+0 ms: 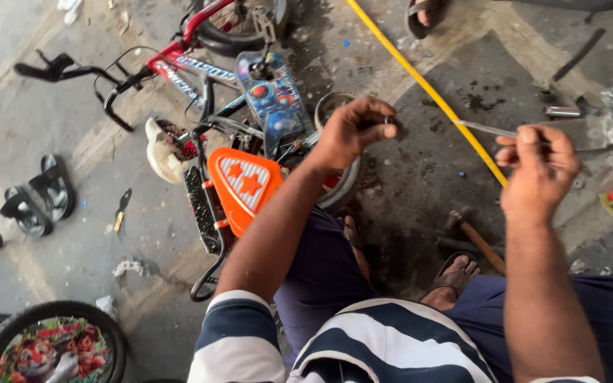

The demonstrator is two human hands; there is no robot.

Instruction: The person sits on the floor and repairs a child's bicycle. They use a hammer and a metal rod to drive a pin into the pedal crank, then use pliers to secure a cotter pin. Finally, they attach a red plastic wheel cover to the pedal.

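1. Metal, small and ring-shaped: a nut or washer (389, 120) pinched between thumb and fingertips of the left hand (352, 132), raised above the bicycle, just past centre toward 1 o'clock in the view.
2. Metal, thin and straight: a rod or spoke-like tool (484, 128) gripped in the closed fingers of the right hand (539, 170) at 3 o'clock; its free end points toward the left hand, tips apart.
3. Red-framed child's bicycle (179, 64), lying on its side at 11 o'clock, black handlebars outermost.
4. Orange plastic panel (244, 184) with star shapes, at centre, under the left forearm.
5. Blue printed panel (271, 96) at 12 o'clock, just beyond the orange one.
6. Yellow hose (427, 89), running diagonally from 12 o'clock toward the right hand.
7. Hammer (478, 240) with wooden handle, on the floor at 4 o'clock, near the person's sandalled foot (455, 275).
8. Pair of black sandals (37, 198) at 9 o'clock, well apart from the hands.
9. Wheel with a cartoon disc (51, 347) at 7 o'clock.
10. Grey concrete floor (72, 128), stained dark around the work.
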